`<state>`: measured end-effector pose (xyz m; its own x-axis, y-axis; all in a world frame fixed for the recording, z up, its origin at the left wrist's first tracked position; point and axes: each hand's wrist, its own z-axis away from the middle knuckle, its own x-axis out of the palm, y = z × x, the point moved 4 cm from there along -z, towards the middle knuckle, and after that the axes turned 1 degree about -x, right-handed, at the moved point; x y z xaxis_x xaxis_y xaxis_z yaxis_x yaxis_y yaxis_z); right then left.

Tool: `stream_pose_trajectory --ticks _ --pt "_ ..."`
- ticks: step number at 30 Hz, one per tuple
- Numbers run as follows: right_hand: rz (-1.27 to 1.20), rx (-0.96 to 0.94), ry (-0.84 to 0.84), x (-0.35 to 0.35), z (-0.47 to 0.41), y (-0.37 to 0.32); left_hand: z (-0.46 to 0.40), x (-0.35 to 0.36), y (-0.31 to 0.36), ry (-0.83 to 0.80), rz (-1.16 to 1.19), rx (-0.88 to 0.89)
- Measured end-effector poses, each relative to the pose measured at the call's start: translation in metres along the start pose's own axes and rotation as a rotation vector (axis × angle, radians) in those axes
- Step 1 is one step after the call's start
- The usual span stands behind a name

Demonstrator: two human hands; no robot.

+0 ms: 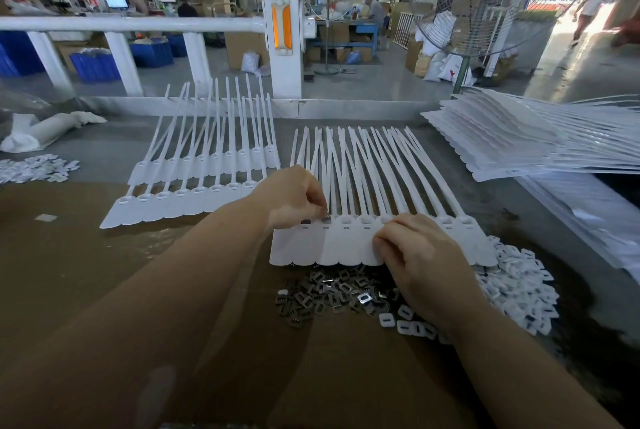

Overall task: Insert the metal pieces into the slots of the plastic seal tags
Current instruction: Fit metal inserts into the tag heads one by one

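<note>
A joined strip of white plastic seal tags (349, 245) lies flat in front of me, its long tails fanning away. My left hand (294, 198) pinches a small metal piece (325, 219) at a slot near the strip's left end. The neighbouring slot to its left holds a dark metal piece (305, 221). My right hand (422, 255) rests with curled fingers on the strip's right half, covering some slots. A heap of loose metal pieces (332, 293) lies just below the strip.
Two more tag strips (194, 183) lie at the left. A tall stack of tag sheets (519, 141) fills the right. White plastic caps (519, 290) pile at the right, more (34, 169) at the far left. A white railing (138, 25) borders the bench's far edge.
</note>
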<state>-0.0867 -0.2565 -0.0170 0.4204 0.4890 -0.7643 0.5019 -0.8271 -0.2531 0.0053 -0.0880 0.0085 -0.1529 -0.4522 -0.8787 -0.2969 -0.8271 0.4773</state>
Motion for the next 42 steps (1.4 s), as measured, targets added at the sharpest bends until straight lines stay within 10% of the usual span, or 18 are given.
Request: stream_pose_trajectory --ticks 42 --pt "-0.016 0.01 0.002 -0.001 0.0 0.0 0.019 0.003 -0.005 0.091 0.109 0.038"
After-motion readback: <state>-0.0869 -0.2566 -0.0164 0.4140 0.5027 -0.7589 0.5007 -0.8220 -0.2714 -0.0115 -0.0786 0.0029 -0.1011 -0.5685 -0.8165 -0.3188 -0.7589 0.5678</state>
